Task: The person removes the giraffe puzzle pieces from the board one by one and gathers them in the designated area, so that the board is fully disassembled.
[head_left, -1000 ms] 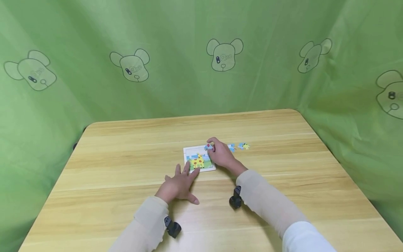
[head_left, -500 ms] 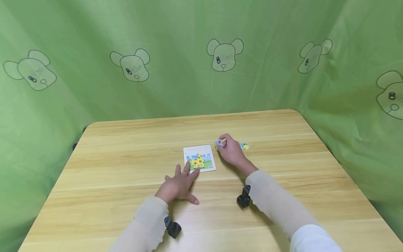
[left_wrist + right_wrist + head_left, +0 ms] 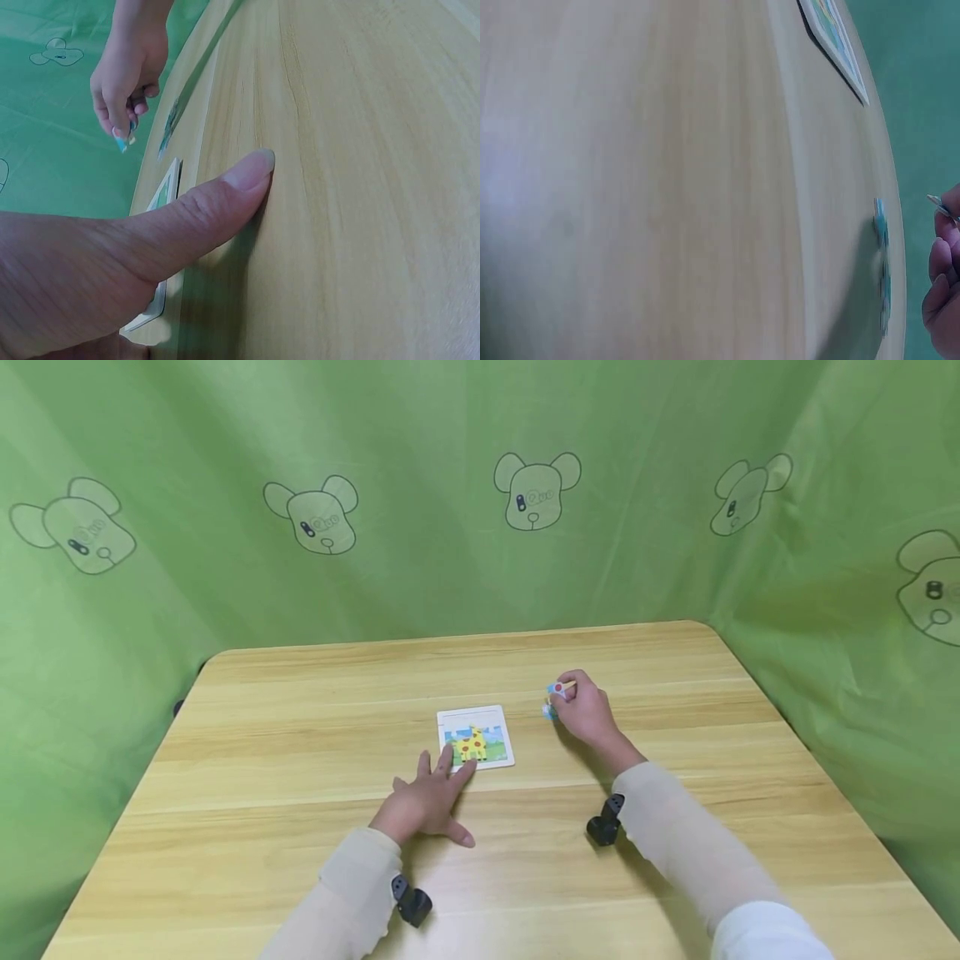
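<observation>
My left hand [image 3: 427, 797] lies with spread fingers, fingertips at the near edge of a small white puzzle tray [image 3: 468, 716]. In the tray's lower part is a picture of a yellow giraffe with red spots; its upper strip is bare white. Right of the tray, my right hand [image 3: 590, 714] pinches a light blue puzzle piece [image 3: 557, 688] with a red dot between thumb and fingers. That piece [image 3: 936, 201] is raised off the table in the right wrist view. Below it are loose puzzle pieces [image 3: 550, 711], partly hidden by the hand.
A wooden table [image 3: 300, 710] with rounded far corners carries everything. Green cloth [image 3: 420, 552] printed with mouse-like heads hangs behind it and at both sides. A black wrist camera [image 3: 412, 902] is on the left sleeve, another camera [image 3: 604, 821] on the right.
My right hand has moved right, away from over the tray, still pinching the red-dotted puzzle piece. It now covers part of the loose pieces. The left hand and tray have stayed put.
</observation>
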`<control>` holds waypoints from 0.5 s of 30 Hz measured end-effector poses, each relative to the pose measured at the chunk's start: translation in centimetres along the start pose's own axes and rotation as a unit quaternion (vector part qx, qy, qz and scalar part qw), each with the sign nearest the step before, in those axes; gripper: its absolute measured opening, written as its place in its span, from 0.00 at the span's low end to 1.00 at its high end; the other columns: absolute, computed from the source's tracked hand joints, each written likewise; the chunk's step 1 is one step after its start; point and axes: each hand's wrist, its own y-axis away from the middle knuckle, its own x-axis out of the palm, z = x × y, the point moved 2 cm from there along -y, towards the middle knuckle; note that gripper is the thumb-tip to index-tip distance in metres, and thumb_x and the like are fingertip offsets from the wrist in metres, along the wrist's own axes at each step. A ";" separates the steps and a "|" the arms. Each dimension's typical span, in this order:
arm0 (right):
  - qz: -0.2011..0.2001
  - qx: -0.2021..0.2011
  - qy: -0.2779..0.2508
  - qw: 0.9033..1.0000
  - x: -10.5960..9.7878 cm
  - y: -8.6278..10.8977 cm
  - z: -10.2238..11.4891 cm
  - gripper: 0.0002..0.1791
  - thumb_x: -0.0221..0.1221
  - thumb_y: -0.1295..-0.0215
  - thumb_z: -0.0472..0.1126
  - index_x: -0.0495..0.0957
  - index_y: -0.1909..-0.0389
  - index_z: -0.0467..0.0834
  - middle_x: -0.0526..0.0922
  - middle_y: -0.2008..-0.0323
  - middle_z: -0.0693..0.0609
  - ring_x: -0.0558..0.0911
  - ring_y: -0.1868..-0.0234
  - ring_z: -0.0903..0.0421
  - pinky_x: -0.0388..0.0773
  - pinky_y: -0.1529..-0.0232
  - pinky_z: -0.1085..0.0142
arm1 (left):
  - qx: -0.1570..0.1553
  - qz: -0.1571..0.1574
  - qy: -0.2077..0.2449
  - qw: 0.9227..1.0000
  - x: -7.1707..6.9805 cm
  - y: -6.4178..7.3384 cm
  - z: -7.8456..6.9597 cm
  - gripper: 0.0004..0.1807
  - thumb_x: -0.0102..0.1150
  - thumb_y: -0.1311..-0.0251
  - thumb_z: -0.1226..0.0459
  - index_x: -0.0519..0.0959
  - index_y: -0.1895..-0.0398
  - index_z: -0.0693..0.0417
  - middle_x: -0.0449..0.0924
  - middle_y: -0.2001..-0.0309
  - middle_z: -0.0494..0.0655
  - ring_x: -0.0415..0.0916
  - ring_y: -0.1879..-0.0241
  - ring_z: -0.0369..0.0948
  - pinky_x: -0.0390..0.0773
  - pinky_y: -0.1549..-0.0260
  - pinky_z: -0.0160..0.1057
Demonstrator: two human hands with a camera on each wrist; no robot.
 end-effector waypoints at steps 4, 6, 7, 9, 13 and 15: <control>-0.009 0.005 0.004 1.000 -0.6 0.0 -1.1 0.19 0.55 0.36 0.41 0.68 0.45 0.39 0.77 0.66 0.45 0.76 0.69 0.51 0.75 0.71 0.66 | 0.001 -0.001 -0.001 1.000 0.0 0.0 0.0 0.63 0.69 0.66 0.38 0.45 0.25 0.38 0.31 0.24 0.54 0.32 0.28 0.63 0.51 0.46 0.77; -0.013 0.008 0.004 1.000 -0.9 0.1 -1.6 0.20 0.55 0.36 0.41 0.68 0.45 0.39 0.76 0.66 0.45 0.76 0.69 0.51 0.74 0.70 0.66 | 0.001 -0.001 -0.002 1.000 0.0 0.0 0.0 0.63 0.69 0.66 0.38 0.45 0.25 0.38 0.31 0.24 0.54 0.32 0.28 0.64 0.51 0.46 0.77; -0.015 0.010 0.005 1.000 -1.1 0.1 -1.8 0.20 0.54 0.36 0.41 0.68 0.45 0.39 0.76 0.66 0.45 0.76 0.69 0.51 0.74 0.70 0.65 | 0.001 -0.001 -0.002 1.000 0.0 0.0 0.0 0.63 0.69 0.66 0.38 0.45 0.25 0.38 0.31 0.24 0.54 0.32 0.28 0.64 0.51 0.46 0.77; -0.020 0.013 0.007 1.000 -1.5 0.1 -2.3 0.20 0.54 0.36 0.42 0.68 0.45 0.39 0.76 0.67 0.45 0.75 0.69 0.51 0.73 0.70 0.65 | 0.001 0.000 -0.002 1.000 0.0 0.0 0.0 0.63 0.69 0.65 0.38 0.45 0.25 0.38 0.31 0.24 0.54 0.32 0.29 0.64 0.51 0.46 0.77; -0.026 0.020 0.008 0.999 -2.3 0.2 -3.2 0.20 0.53 0.35 0.41 0.67 0.44 0.38 0.76 0.66 0.44 0.75 0.69 0.50 0.74 0.69 0.64 | 0.001 0.000 -0.001 1.000 0.0 0.0 0.0 0.63 0.70 0.65 0.39 0.45 0.25 0.38 0.31 0.24 0.54 0.32 0.29 0.64 0.51 0.46 0.77; -0.025 0.026 0.007 0.999 -2.7 0.3 -3.6 0.21 0.53 0.34 0.42 0.66 0.43 0.38 0.76 0.65 0.44 0.76 0.68 0.49 0.74 0.68 0.64 | 0.001 -0.001 -0.001 1.000 0.0 0.0 0.0 0.63 0.70 0.65 0.39 0.45 0.25 0.38 0.31 0.24 0.54 0.32 0.29 0.64 0.51 0.46 0.77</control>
